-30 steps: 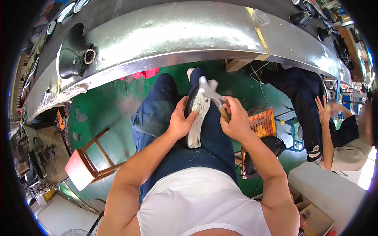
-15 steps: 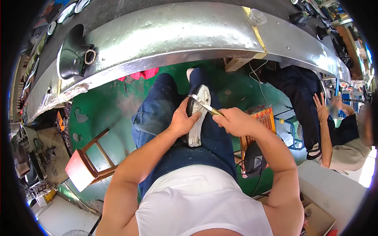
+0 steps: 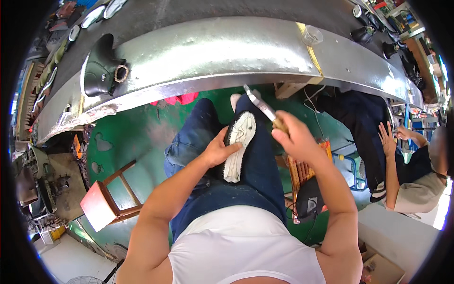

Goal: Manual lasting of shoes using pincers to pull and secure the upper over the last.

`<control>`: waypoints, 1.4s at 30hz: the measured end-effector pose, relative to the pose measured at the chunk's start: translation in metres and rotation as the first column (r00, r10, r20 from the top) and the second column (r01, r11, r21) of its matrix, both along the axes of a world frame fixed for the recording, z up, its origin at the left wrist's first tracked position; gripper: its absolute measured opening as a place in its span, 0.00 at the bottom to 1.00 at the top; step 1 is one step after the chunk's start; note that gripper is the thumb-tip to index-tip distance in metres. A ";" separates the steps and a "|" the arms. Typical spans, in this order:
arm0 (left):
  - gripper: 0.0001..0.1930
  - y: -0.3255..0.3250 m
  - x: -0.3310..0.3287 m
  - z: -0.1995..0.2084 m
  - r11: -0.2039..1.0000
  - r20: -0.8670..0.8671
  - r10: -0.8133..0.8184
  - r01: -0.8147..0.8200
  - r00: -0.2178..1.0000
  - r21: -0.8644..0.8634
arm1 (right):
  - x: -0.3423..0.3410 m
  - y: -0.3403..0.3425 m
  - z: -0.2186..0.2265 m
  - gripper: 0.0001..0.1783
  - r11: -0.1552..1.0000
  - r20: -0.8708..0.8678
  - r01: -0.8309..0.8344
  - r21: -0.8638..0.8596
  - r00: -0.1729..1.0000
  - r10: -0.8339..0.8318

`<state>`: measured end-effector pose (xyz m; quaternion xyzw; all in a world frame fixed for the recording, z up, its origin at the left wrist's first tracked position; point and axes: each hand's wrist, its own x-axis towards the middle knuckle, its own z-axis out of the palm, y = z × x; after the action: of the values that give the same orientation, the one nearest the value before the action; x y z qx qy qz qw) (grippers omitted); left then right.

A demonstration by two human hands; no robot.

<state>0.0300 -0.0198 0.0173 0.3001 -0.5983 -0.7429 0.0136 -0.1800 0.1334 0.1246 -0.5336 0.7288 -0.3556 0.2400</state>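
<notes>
Sole up across my lap lies a shoe (image 3: pixel 245 131), its pale bottom ringed by a dark edge. My left hand (image 3: pixel 218 149) is closed around the shoe's left side, its thumb laid on the sole. In my right hand (image 3: pixel 294 136) is a hammer (image 3: pixel 265 110), gripped by its handle. The metal head of the hammer is raised past the shoe's far end and apart from the sole. My right fingers hide much of the handle. The shoe's upper is turned down and mostly out of sight.
A metal-covered bench (image 3: pixel 227 47) spans the far side, bearing a black boot (image 3: pixel 98 71) and a clear cup (image 3: pixel 312 35). A stool (image 3: pixel 101 203) stands left on the green floor. Right are a woven seat (image 3: pixel 298 177), a black bag (image 3: pixel 308 196) and a seated person (image 3: pixel 416 189).
The hammer has swung up and away from the sole, toward the bench, with my right hand. My left hand still grips the shoe. The whole view has shifted slightly.
</notes>
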 end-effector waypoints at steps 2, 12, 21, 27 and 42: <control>0.41 -0.004 0.005 -0.007 0.982 -0.045 0.113 -0.104 0.993 0.156 | -0.018 -0.027 0.020 0.26 0.988 -0.243 0.031 -0.153 0.968 -0.068; 0.39 -0.137 0.022 0.211 0.905 -0.297 0.357 -0.406 0.886 -0.126 | -0.128 -0.142 -0.003 0.27 0.936 -0.571 0.210 -0.281 0.748 -0.339; 0.41 -0.341 -0.154 0.243 -0.002 0.471 0.307 0.495 0.827 -0.869 | -0.130 -0.141 -0.009 0.27 0.904 -0.492 0.161 -0.396 0.794 -0.357; 0.40 -0.371 -0.181 0.161 -0.584 0.452 0.568 0.724 0.688 -0.368 | -0.128 -0.137 -0.002 0.26 0.923 -0.482 0.169 -0.346 0.812 -0.329; 0.25 -0.407 0.003 0.190 -0.058 0.191 0.818 0.408 0.542 -0.911 | -0.128 -0.143 0.002 0.25 0.931 -0.518 0.154 -0.331 0.795 -0.315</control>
<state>0.0335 -0.4269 0.2074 0.5902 -0.7849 0.1600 0.1000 -0.3076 -0.0099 0.1262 -0.5467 0.7719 -0.3061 -0.1074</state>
